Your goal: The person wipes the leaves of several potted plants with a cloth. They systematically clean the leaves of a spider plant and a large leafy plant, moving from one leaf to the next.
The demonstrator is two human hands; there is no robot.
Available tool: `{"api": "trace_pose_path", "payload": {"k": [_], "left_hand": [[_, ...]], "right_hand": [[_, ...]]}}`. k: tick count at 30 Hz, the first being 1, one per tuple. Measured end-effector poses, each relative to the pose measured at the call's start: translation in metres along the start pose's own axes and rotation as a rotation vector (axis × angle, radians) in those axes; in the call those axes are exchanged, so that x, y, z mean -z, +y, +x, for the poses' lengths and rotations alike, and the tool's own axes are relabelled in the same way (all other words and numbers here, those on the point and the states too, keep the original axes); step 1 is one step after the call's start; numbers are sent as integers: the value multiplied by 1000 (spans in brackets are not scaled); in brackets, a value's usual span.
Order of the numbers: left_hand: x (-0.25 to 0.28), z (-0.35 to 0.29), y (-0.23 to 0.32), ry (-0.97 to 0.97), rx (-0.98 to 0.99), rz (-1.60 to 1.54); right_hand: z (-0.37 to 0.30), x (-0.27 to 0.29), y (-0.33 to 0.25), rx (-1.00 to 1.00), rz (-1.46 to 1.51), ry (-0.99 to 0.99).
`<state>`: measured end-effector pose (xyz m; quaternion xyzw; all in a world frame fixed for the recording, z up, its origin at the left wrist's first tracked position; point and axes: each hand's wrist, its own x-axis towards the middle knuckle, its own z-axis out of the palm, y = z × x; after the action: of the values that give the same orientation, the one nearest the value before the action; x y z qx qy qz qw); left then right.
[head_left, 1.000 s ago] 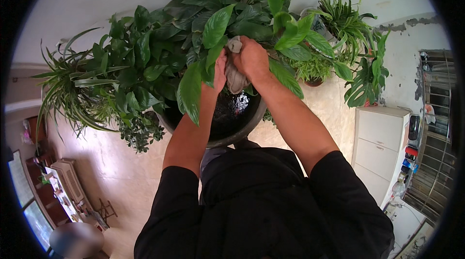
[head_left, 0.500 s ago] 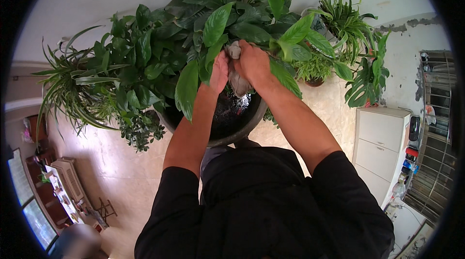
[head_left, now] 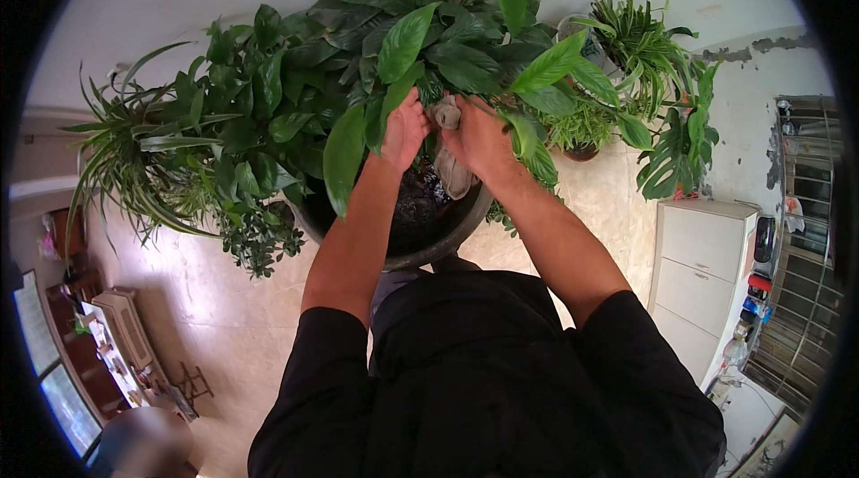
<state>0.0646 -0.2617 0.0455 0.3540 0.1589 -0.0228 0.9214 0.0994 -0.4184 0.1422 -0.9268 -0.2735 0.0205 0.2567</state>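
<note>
A large leafy plant (head_left: pixel 447 40) grows from a round dark pot (head_left: pixel 443 241) filled with dark soil, right in front of me. My right hand (head_left: pixel 479 134) is closed on a grey cloth (head_left: pixel 452 160) that hangs down over the soil. My left hand (head_left: pixel 403 129) is up among the leaves beside it, fingers curled around a long green leaf (head_left: pixel 394 98), touching the cloth's top end.
More potted plants crowd around: a bushy one (head_left: pixel 250 129) and a spiky grass-like one (head_left: pixel 125 165) to the left, a small fern (head_left: pixel 582 129) and split-leaf plant (head_left: pixel 680 138) to the right. A white cabinet (head_left: pixel 702 272) stands right. The floor is pale tile.
Both hands have shifted slightly upward and closer together among the leaves; the cloth stays in my right hand.
</note>
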Motion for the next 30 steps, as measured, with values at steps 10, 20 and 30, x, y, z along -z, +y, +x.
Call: {"api": "trace_pose_path", "payload": {"k": [10,20,30], "left_hand": [[-13,-1,3,-53,-93,101],[31,25,-38,39,-155,-254],[63,23,-54,105,-232,-191]], "right_hand": [[-22,-2,-5,-121,134,-131],[11,-6,-8,-143,163,94],[42,-18,4,-227,156,-6]]}}
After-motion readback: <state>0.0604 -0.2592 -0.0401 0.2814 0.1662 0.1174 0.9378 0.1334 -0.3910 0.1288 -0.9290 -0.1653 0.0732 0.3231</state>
